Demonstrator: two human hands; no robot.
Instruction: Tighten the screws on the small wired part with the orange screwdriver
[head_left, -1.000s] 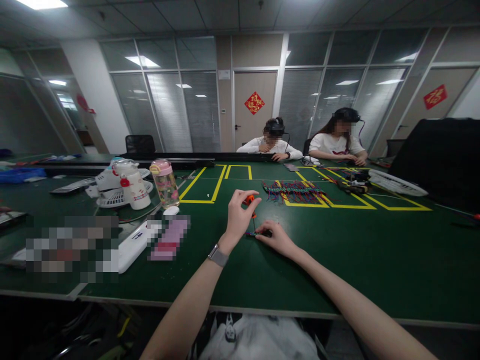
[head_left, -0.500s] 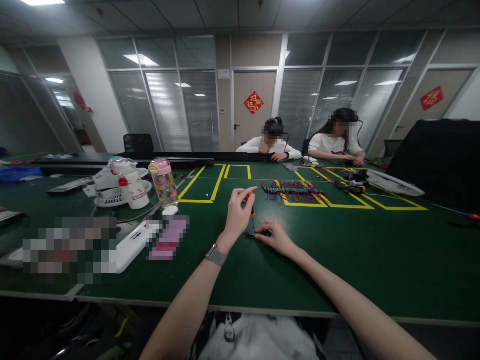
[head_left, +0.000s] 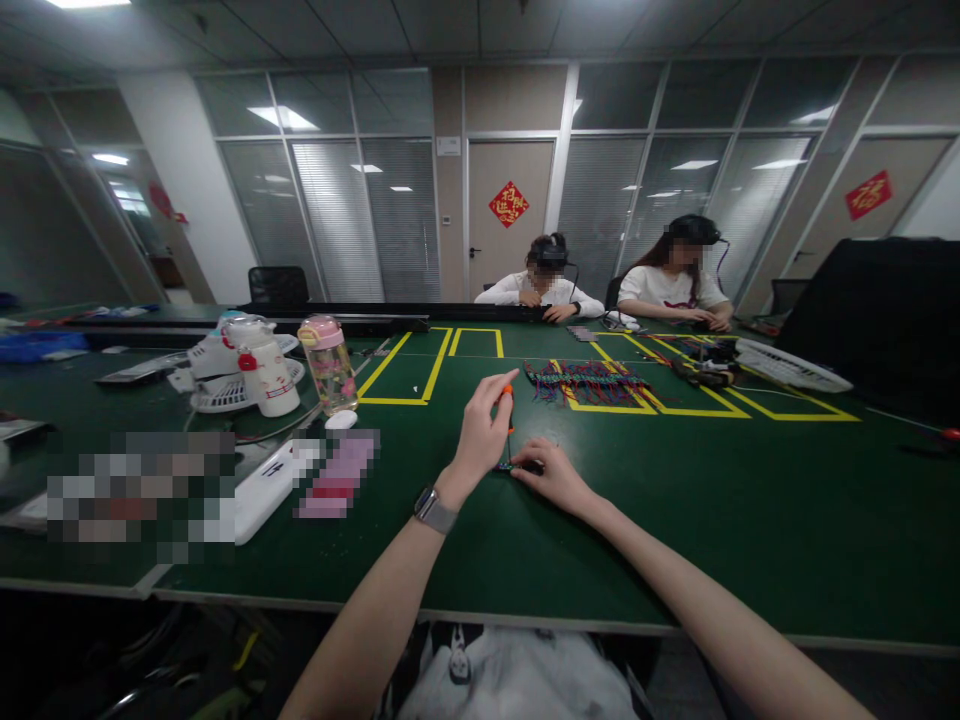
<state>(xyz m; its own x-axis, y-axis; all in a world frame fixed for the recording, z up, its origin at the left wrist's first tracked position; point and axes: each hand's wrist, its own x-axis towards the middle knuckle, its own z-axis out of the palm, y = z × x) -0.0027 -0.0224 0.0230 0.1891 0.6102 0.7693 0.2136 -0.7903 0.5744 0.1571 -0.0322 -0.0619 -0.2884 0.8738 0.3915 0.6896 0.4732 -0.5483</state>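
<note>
My left hand (head_left: 484,425) is closed round the orange handle of a screwdriver (head_left: 510,446), which stands almost upright with its thin shaft pointing down. The tip meets a small terminal block (head_left: 505,467) lying on the green table (head_left: 570,560). My right hand (head_left: 551,473) pinches the right end of that block between thumb and fingertips, low against the tabletop. Much of the block is hidden by my fingers, and its details are too small to make out. Beyond my hands lies a row of similar small parts with red and blue wires (head_left: 592,383).
At left stand a pink-lidded bottle (head_left: 330,370), a white jug (head_left: 270,375), a white basket (head_left: 217,398) and a long white case (head_left: 262,500). Yellow tape (head_left: 701,413) marks rectangles on the table. Two people (head_left: 675,280) sit across. A white tray (head_left: 795,366) lies at right.
My left fingers have shifted round the screwdriver handle, from curled to straighter, and the screwdriver has tilted slightly. My right hand stays in place on the block.
</note>
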